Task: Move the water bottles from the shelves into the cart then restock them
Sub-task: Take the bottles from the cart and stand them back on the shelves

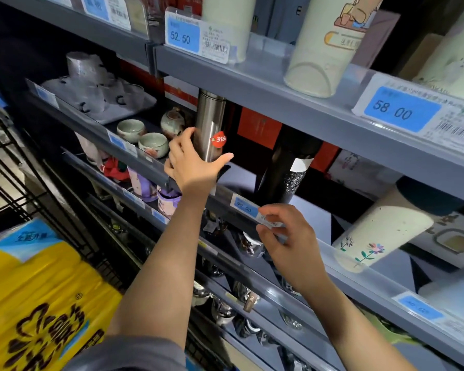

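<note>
Head view: L hand (190, 162) is wrapped round the lower part of a steel bottle (210, 124), thumb on the near right side, fingers curled round the left and back. Bottle stands upright on the middle shelf (225, 199), long axis vertical, top just under the shelf above; red sticker faces the camera. It sits straight ahead of and above the L forearm, so the L hand is the nearer one, already on it.

R hand (287, 236) is lower and to the right, at the shelf's front edge, fingers loosely curled by the price tag (245, 208). Can't tell if it pinches the tag strip or just touches it; it holds no bottle.

A black bottle (284, 170) stands just right of the steel one, apart from it, directly above the R hand, leaning slightly. A cream bottle (381, 226) w/ flower print lies tilted farther right on the same shelf, well away from both hands.

Cart (14, 167) is at far left, black wire side visible, w/ a yellow pack (46, 285) beside or in it; can't tell which.

Judgement: steel bottle must either come out forward and down, then left toward the cart, or is being set in place; either way the move runs along the L arm's line, w/ little headroom above.
</note>
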A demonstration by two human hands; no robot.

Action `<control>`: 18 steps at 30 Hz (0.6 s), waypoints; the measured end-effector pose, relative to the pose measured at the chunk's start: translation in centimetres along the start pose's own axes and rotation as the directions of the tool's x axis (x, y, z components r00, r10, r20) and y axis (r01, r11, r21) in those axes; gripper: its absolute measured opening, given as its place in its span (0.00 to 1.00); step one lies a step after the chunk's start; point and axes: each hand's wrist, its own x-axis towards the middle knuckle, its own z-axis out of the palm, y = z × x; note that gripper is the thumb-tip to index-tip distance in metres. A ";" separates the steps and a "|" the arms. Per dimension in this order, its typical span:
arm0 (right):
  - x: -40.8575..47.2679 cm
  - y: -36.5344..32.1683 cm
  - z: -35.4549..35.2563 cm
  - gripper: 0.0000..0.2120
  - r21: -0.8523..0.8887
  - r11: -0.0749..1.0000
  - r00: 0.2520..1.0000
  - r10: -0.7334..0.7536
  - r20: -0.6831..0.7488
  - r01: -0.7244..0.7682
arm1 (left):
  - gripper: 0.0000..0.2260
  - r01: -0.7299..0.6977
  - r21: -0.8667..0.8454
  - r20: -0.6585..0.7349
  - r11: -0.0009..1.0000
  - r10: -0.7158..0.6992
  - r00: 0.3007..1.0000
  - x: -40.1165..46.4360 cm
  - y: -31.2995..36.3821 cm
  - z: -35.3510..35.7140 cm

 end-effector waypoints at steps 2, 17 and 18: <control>0.1 -0.3 -0.1 0.11 -0.003 1.000 1.000 -0.001 -0.001 0.001 | 0.40 0.031 0.019 -0.090 0.999 -0.030 0.996 -0.7 0.0 1.0; 0.4 0.0 0.0 0.09 -0.159 0.987 0.989 -0.042 -0.143 0.019 | 0.35 -0.126 -0.083 -0.063 0.989 0.121 0.991 -2.1 -1.9 1.1; 0.3 0.0 0.1 0.09 -0.148 0.989 0.990 -0.040 -0.133 0.020 | 0.34 -0.147 -0.054 -0.086 0.988 0.142 0.986 -2.2 -1.9 1.4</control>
